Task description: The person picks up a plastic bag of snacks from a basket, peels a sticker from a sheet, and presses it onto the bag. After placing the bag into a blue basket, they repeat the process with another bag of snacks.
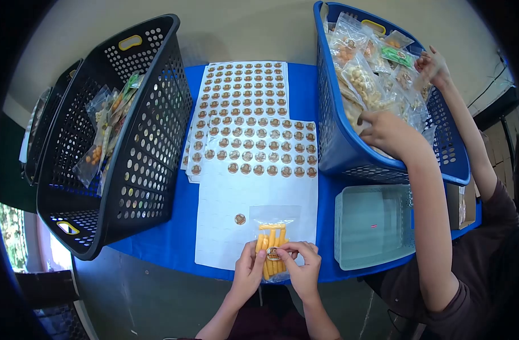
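Note:
A clear plastic bag of yellow stick snacks (273, 235) lies at the front edge of the sticker sheets. My left hand (249, 267) grips its left side, the thumb on the front. On the bag's middle sits a round brown sticker (272, 253), and the fingertips of my right hand (302, 265) press at its right edge. Under and beyond the bag are white sheets (220, 195) with rows of round brown stickers at the back. One lone sticker (239, 219) remains on the bare front part, left of the bag.
A black basket (140, 153) with some snack bags stands at left. At right, a co-worker's two hands reach into a blue basket (333, 122) full of bagged snacks. Before it sits a pale green tray (364, 258) on the blue cloth (183, 235).

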Motion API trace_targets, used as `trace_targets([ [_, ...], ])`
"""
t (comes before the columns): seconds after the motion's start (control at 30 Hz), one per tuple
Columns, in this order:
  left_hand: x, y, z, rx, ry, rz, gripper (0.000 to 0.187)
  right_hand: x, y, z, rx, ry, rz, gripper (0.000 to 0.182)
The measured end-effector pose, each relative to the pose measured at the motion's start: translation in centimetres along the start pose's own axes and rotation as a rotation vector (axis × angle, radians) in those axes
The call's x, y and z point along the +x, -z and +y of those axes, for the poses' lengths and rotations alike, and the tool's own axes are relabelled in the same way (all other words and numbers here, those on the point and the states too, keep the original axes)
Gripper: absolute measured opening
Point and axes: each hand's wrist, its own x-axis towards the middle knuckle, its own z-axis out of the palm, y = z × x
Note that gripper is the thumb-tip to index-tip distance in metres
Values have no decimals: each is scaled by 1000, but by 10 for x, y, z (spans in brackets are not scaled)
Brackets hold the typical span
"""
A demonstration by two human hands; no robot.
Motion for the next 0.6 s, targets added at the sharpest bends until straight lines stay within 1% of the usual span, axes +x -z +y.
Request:
trace_targets([
  [0.2, 3, -4, -7, -48, -37, -5, 26, 3, -1, 0, -24, 29, 1, 8],
  [0.27, 4, -6, -9, -30, -60, 5, 26, 1, -1, 3, -97, 69, -9, 12],
  [0.3, 3, -7, -10, -35, -41, 0, 26, 1, -2, 4, -133, 89, -14, 14],
  [0.4, 2, -7, -12, -73, 7, -10, 26, -3, -6, 0, -195, -22, 105, 28],
  [0.5, 2, -9, -10, -148, 27, -4, 26, 2, -2, 6, -3, -74, 151, 40],
  [0.6, 2, -10, -5, -192, 27, -12, 25, 2, 0, 20, 400, -202, 75, 43],
])
